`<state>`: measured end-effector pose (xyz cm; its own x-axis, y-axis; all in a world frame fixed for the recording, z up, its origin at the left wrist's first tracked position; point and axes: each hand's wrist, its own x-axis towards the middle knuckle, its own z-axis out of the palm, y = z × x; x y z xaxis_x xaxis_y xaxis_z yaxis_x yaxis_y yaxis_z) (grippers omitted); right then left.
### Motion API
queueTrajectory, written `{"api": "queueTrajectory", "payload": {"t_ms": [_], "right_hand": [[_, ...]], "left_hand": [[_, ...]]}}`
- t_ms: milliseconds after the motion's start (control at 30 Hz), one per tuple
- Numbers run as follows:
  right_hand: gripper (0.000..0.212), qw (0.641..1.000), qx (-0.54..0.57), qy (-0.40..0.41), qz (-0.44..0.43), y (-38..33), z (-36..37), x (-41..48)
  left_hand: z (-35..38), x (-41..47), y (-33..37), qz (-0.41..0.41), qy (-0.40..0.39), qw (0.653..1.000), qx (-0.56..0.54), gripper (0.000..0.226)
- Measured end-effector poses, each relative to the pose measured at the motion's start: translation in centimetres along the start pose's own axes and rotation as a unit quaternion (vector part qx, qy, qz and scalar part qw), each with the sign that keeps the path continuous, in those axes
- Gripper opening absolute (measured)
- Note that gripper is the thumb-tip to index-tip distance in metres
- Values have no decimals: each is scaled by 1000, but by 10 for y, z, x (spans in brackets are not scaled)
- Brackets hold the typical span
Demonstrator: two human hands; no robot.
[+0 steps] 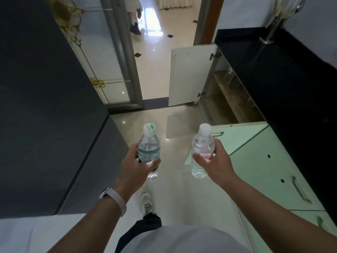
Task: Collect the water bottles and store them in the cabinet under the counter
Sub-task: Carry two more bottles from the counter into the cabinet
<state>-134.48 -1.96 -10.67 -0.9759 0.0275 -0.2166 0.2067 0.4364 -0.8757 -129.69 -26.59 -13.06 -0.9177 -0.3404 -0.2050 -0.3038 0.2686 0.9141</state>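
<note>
Collected: green-label bottle [149, 150] gripped in left hand [135, 166], red-label bottle [202, 149] in right hand [215, 161] | left: stowing both in open cabinet [222, 99], ahead, under bench [284, 84]

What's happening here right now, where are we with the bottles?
A person stands in a kitchen aisle holding a water bottle in each hand: the left hand grips a green-labelled bottle, the right hand a red-labelled bottle. Both are upright and capped. Ahead on the right, the cabinet door under the black counter stands open, and another bottle seems to be inside already. These two are not yet stored.
</note>
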Motion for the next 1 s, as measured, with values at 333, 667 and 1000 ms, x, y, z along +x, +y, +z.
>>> {"api": "queueTrajectory", "payload": {"t_ms": [333,667,1000], "right_hand": [[46,999,-8,40,-14,-68,73,68],[43,997,8,65,-29,-88,83,135],[45,994,87,69,9,-82,75,270]], "left_hand": [[-60,135,8,15,-29,999,-25,52],[-49,216,23,10,-67,997,-26,54],[-11,332,83,37,-112,993,28,61]]}}
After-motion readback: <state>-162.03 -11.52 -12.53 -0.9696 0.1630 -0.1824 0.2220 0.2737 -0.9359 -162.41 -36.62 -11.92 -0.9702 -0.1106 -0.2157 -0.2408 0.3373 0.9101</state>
